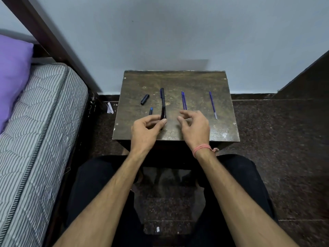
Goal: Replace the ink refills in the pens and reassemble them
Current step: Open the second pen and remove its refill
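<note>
My left hand (146,130) pinches the near end of a black pen barrel (162,104) that points away from me over the small dark table (195,131). Beside it, my right hand (193,126) hovers with curled, spread fingers and holds nothing. A black pen cap (145,99) lies at the left of the table. Just behind my left fingers sits a short black piece with a blue tip (151,111). Two blue ink refills (184,100) lie side by side beyond my right hand. A single blue refill (213,104) lies further right.
A mattress with a striped cover (35,139) and a purple pillow (12,75) stand at the left. The pale wall (178,32) rises directly behind the table. A dark speckled floor (284,139) surrounds it, and my legs are under its near edge.
</note>
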### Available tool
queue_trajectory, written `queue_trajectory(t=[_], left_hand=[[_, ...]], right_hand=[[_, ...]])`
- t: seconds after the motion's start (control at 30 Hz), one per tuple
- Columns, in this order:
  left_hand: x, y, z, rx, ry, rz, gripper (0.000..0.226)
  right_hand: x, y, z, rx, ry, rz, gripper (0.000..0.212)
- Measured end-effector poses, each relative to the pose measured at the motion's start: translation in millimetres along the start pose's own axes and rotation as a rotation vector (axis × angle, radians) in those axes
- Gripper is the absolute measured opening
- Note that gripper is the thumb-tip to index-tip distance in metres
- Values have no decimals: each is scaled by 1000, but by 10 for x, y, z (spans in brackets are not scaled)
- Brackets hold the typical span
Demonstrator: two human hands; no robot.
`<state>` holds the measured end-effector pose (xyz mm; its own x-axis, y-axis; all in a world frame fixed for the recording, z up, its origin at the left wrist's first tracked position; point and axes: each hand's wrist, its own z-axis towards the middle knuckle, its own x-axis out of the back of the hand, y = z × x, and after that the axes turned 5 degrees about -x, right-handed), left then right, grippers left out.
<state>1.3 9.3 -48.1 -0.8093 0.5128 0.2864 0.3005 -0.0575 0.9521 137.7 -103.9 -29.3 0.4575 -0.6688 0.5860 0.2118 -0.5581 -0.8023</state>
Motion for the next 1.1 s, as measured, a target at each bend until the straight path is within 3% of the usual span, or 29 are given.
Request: queue_trajectory(t=[0.1, 0.23, 0.6, 0.77, 0.93, 1.1], left_hand=[[-2, -135, -3, 34, -67, -123, 27], [35, -201, -12, 32, -127, -237, 29], [42, -242, 31, 54, -131, -272, 31], [20, -259, 33, 57, -124, -306, 28], [24, -273, 28, 50, -134, -307, 30], [33, -285, 10, 19, -118, -249, 31]], right_hand=[[47, 18, 108, 97, 35, -262, 27], [21, 26, 186, 127, 70, -430, 25], [-121, -155, 372, 48, 115, -543, 15], [-194, -367, 465, -39, 39, -640, 20], [-150, -350, 354, -159, -74, -542, 37], [-58, -183, -14, -331, -160, -223, 44]])
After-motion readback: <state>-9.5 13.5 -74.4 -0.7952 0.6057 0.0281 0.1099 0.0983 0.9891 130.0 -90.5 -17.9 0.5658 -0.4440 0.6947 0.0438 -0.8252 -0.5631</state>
